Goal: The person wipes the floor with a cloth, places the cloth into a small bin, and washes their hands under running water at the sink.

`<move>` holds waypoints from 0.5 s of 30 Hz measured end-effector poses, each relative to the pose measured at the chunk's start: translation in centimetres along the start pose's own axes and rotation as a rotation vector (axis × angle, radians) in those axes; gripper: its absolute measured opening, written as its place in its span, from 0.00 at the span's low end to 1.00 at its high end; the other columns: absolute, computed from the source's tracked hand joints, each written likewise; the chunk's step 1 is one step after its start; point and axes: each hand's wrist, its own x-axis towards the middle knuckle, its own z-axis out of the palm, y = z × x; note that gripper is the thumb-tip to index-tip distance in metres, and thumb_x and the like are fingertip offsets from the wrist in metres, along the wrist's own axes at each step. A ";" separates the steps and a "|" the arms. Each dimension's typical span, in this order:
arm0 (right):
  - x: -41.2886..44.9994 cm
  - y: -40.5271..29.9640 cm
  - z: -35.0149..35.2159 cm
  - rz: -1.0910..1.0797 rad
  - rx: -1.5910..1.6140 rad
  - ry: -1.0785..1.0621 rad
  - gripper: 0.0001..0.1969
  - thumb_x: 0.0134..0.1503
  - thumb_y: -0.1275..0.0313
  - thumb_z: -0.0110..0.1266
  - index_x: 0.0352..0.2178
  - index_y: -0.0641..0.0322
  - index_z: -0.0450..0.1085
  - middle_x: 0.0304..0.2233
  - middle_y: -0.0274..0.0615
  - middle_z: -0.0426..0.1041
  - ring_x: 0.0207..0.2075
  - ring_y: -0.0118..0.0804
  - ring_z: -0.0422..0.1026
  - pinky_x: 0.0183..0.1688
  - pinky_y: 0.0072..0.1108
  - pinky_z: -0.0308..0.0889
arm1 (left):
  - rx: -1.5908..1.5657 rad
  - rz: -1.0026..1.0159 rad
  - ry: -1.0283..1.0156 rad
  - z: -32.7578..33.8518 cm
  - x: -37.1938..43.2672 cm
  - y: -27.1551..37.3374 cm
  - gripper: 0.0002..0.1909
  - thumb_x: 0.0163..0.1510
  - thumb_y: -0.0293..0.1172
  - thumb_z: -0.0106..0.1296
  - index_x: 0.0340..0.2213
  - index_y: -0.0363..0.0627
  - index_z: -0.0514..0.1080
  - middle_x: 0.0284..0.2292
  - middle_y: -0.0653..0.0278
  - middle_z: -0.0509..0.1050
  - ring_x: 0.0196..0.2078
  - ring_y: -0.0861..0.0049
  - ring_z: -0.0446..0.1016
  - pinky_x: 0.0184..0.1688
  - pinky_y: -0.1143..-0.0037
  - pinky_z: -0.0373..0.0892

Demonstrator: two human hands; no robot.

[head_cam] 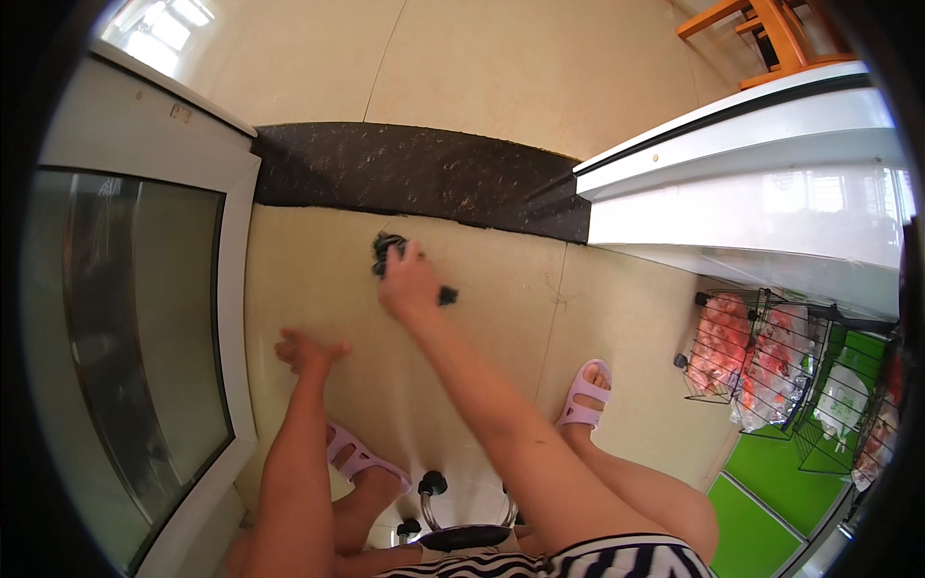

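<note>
My right hand [410,282] is low over the beige tiled floor [477,339], blurred, with its fingers closed around a dark crumpled bundle [389,247]. The bundle's material cannot be made out; part of it lies behind the fingers. A small dark tuft [448,295] shows at the other side of the hand, and whether it joins the bundle is hidden. Nearer to me on the left, my left hand [307,352] holds nothing, its fingers and thumb spread above the tiles. Thin strands like hair [558,287] lie on the floor to the right.
A dark stone threshold strip [419,170] crosses ahead, between a white-framed glass door [238,303] and a white door frame [737,202]. Wire baskets [766,296] holding bagged goods stand right, beside green cabinet doors [759,498]. Wooden furniture legs [780,36] stand beyond. Caster wheels [433,482] sit below me.
</note>
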 end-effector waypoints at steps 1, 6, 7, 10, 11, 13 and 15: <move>0.6 -0.6 0.6 0.005 0.005 0.002 0.18 0.49 0.70 0.45 0.43 0.61 0.63 0.44 0.58 0.58 0.36 0.54 0.69 0.38 0.37 0.67 | 0.006 -0.021 -0.022 0.2 0.2 0.0 0.75 0.22 0.43 0.72 0.57 0.44 0.23 0.59 0.40 0.28 0.63 0.53 0.27 0.60 0.55 0.44; 2.8 3.0 -1.0 0.013 -0.090 -0.040 0.20 0.50 0.71 0.42 0.47 0.61 0.60 0.41 0.54 0.62 0.36 0.53 0.70 0.34 0.35 0.69 | -0.027 -0.014 -0.055 -0.7 -0.2 0.1 0.76 0.21 0.43 0.72 0.57 0.44 0.23 0.59 0.40 0.28 0.63 0.52 0.27 0.60 0.56 0.43; 2.0 4.8 -1.1 0.075 -0.107 -0.027 0.18 0.51 0.71 0.41 0.46 0.61 0.60 0.40 0.54 0.62 0.36 0.52 0.70 0.33 0.35 0.69 | -0.016 -0.035 -0.053 -0.7 -0.2 0.0 0.76 0.22 0.43 0.72 0.57 0.45 0.23 0.59 0.40 0.28 0.63 0.52 0.27 0.60 0.55 0.43; -0.1 8.5 -3.9 0.286 -0.135 -0.037 0.16 0.53 0.71 0.40 0.44 0.62 0.59 0.38 0.54 0.62 0.35 0.52 0.71 0.35 0.36 0.69 | -0.006 -0.040 -0.046 -1.2 -0.3 -0.9 0.75 0.23 0.42 0.72 0.57 0.45 0.23 0.59 0.40 0.27 0.63 0.51 0.27 0.60 0.54 0.44; -0.6 10.2 -5.0 0.306 -0.144 -0.030 0.17 0.53 0.70 0.40 0.45 0.63 0.59 0.38 0.54 0.63 0.34 0.53 0.71 0.35 0.37 0.68 | -0.015 -0.007 -0.046 -1.2 -0.6 -0.6 0.75 0.23 0.42 0.72 0.57 0.45 0.23 0.59 0.40 0.27 0.63 0.51 0.27 0.59 0.53 0.44; -1.3 13.8 -6.6 0.423 -0.184 -0.002 0.17 0.53 0.70 0.40 0.45 0.63 0.58 0.38 0.54 0.63 0.34 0.54 0.71 0.36 0.39 0.68 | -0.025 0.005 -0.055 -1.0 -1.1 -0.2 0.74 0.24 0.42 0.71 0.57 0.45 0.23 0.59 0.40 0.27 0.63 0.51 0.27 0.59 0.53 0.44; -2.5 18.5 -8.4 0.546 -0.206 0.077 0.16 0.52 0.70 0.42 0.43 0.62 0.59 0.37 0.55 0.63 0.34 0.55 0.71 0.35 0.40 0.67 | -0.034 0.012 -0.064 -1.0 -1.6 0.3 0.74 0.24 0.43 0.71 0.57 0.45 0.23 0.59 0.40 0.27 0.63 0.51 0.27 0.59 0.52 0.44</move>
